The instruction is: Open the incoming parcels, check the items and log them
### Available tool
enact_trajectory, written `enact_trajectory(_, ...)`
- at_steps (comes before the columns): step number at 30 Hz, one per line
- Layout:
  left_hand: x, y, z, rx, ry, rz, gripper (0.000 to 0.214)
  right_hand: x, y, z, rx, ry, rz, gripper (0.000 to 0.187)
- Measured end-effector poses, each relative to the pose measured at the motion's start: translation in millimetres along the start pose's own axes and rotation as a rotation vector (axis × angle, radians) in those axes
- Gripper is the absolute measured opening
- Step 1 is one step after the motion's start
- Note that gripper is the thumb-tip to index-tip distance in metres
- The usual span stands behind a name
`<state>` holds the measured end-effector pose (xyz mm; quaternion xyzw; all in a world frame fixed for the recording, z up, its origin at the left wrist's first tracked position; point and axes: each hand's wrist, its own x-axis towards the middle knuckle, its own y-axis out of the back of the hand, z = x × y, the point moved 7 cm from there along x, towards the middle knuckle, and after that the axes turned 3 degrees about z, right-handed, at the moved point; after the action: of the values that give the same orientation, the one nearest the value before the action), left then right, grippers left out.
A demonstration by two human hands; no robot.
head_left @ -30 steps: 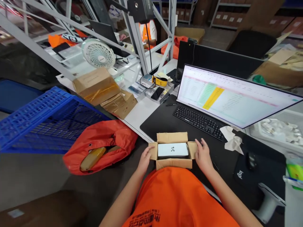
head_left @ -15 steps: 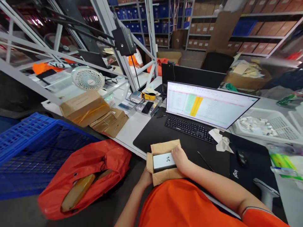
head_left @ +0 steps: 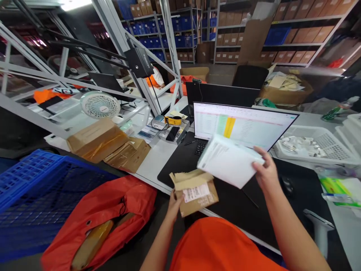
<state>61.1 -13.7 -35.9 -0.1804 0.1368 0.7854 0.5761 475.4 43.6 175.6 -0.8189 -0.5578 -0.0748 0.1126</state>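
My left hand (head_left: 174, 203) grips the left side of a small brown cardboard box (head_left: 197, 194), whose top flaps stand open and whose side bears a white label. In my right hand (head_left: 266, 167) is a white box (head_left: 229, 162), pinched at its right edge between thumb and fingers. It is tilted and slightly blurred, with fine print on its left part. The white box hangs up and to the right of the cardboard box, apart from it, in front of the monitor (head_left: 237, 122) and covering most of the keyboard (head_left: 200, 148).
On the desk are a mouse (head_left: 287, 186), a scanner (head_left: 320, 229) and a white basket (head_left: 316, 145) of small white items. Opened cartons (head_left: 97, 139), a fan (head_left: 100, 104) and a phone (head_left: 173, 133) lie left. A red bag (head_left: 126, 195) and blue crate (head_left: 34, 177) stand below.
My right hand has pulled the white box out of the cardboard box and lifted it up and right. My left hand has tipped the cardboard box so its labelled side shows.
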Motion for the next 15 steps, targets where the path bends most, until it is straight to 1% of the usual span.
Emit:
enact_trajectory(1,5.6,5.5,-1.3,-0.033,0.045,0.087,0.082,1.7,21.2,4.3,0.036,-0.006,0.096,0.07)
enact_trajectory(2,10.2,10.4,0.2,-0.039,0.068,0.162,0.076,2.3,39.6,10.0,0.047,-0.019,0.154,0.068)
enact_trajectory(3,13.8,14.4,4.2,-0.021,0.068,0.221,0.071,1.7,55.5,17.0,0.038,-0.043,0.182,0.065)
enact_trajectory(5,15.7,17.9,15.6,0.061,0.029,0.292,0.071,-3.5,80.5,31.1,-0.026,-0.098,0.187,0.062)
enact_trajectory(7,7.3,15.0,27.9,0.167,-0.051,0.33,0.076,-14.9,95.1,40.7,-0.129,-0.123,0.152,0.064)
enact_trajectory(8,-1.4,10.0,35.1,0.224,-0.121,0.335,0.079,-22.3,96.9,42.7,-0.199,-0.121,0.114,0.066)
enact_trajectory(9,-12.6,1.0,44.1,0.292,-0.223,0.317,0.08,-30.5,94.2,43.0,-0.28,-0.111,0.058,0.066)
enact_trajectory(10,-26.1,-13.6,54.7,0.381,-0.357,0.26,0.079,-39.2,87.2,41.6,-0.363,-0.096,-0.014,0.066)
enact_trajectory(11,-40.9,-33.4,64.9,0.47,-0.493,0.164,0.079,-48.1,76.4,39.0,-0.44,-0.076,-0.104,0.064)
enact_trajectory(12,-55.7,-59.9,72.0,0.56,-0.605,-0.014,0.079,-57.1,62.9,35.7,-0.5,-0.053,-0.207,0.062)
enact_trajectory(13,-70.3,-89.1,75.5,0.637,-0.674,-0.239,0.082,-66.0,48.1,32.3,-0.535,-0.032,-0.319,0.06)
enact_trajectory(14,-83.5,-116.4,77.1,0.706,-0.704,-0.45,0.089,-74.3,34.5,29.0,-0.539,-0.013,-0.427,0.059)
enact_trajectory(15,-93.1,-139.8,78.4,0.764,-0.697,-0.614,0.097,-81.6,24.0,26.8,-0.523,0.0,-0.522,0.06)
